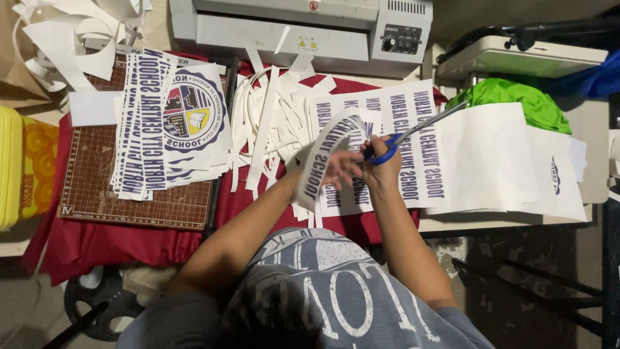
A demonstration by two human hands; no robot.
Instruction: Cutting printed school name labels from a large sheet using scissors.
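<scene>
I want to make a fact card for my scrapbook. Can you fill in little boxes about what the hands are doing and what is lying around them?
Left hand: holds a curved printed paper strip
Right hand: grips blue-handled scissors, blades pointing up and to the right
Under the hands: white printed sheets on a red cloth
Left side: stack of printed cut-outs on a brown cutting mat
Middle: pile of white paper offcuts
Back: grey laminating machine
Right: green cloth
</scene>
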